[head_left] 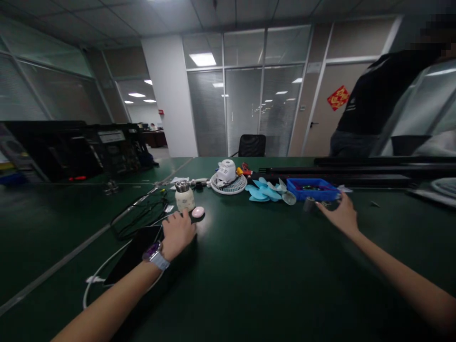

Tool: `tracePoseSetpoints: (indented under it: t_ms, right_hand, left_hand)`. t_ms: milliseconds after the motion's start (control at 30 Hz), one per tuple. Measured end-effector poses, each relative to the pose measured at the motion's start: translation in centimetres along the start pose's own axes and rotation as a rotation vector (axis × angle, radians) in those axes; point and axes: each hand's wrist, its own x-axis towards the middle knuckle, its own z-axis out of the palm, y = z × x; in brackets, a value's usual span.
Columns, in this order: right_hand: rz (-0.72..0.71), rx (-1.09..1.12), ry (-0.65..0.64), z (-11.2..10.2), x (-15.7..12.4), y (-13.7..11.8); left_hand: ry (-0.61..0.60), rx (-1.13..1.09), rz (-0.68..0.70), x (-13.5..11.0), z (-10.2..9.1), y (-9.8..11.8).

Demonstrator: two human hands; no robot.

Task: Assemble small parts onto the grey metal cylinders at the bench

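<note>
My left hand (pixel 178 232) rests palm down at the left, its fingers a little apart, with nothing seen in it. Just beyond its fingertips stands a small cream bottle (pixel 184 199) with a silver lid; I cannot tell whether they touch. Beside them lies a pink oval object (pixel 198 212), like a computer mouse. My right hand (pixel 342 213) reaches to the near right corner of a blue tray (pixel 302 195) of small parts, thumb and fingers apart. By its thumb stands a grey metal cylinder (pixel 309 204), and another small round piece is partly hidden behind the hand.
Light blue fan blades (pixel 265 191) and a white fan grille (pixel 230 190) with a motor housing (pixel 227 171) lie mid-table. A black tablet (pixel 133 256), cables and a white cord are at left. Long black bars (pixel 356 180) lie behind the tray. A person in black (pixel 374 99) stands beyond.
</note>
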Motion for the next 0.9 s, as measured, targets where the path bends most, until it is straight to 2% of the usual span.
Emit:
tracePoseSetpoints:
  t_ms: [67,100,200,300,433,533,633,733,767,833,900]
  right_hand:
    - [0.098,-0.039,0.062,-0.9,-1.1,-1.5]
    - [0.097,-0.034,0.072,-1.5,-1.7,-2.7]
    - [-0.096,0.072,0.050,-3.1,-3.4,-7.2]
    - [-0.266,0.202,0.015,-3.8,-4.5,-12.6]
    - [-0.409,0.408,-0.154,-3.1,-5.8,-19.9]
    - [-0.426,0.585,-0.399,-1.6,-6.8,-24.9]
    - [-0.228,0.793,-0.789,0.6,-7.4,-29.6]
    - [0.170,0.956,-1.202,3.9,-7.6,-33.9]
    - [0.306,0.989,-1.318,5.1,-7.6,-35.2]
    - [0.521,1.048,-1.512,7.4,-7.7,-37.6]
    - [0.635,1.105,-1.645,9.2,-7.9,-39.4]
  left_hand:
    - [-0.114,0.008,-0.100,1.1,0.3,-2.1]
    - [-0.182,-0.005,-0.124,1.6,0.3,-2.8]
    - [-0.323,-0.051,-0.144,2.6,0.4,-3.9]
    - [-0.338,-0.067,-0.156,2.9,0.4,-3.8]
    - [-0.321,-0.090,-0.195,2.6,0.2,-3.2]
    - [-0.328,-0.135,-0.217,2.3,0.0,-3.3]
    - [-0.336,-0.209,-0.177,1.3,0.0,-4.1]
    - [-0.340,-0.265,-0.137,-0.2,0.9,-5.3]
    - [-0.297,-0.270,-0.130,-0.6,1.3,-5.7]
    - [-0.220,-0.298,-0.097,-1.0,2.2,-6.2]
    - [-0.185,-0.342,-0.085,-1.0,2.8,-6.4]
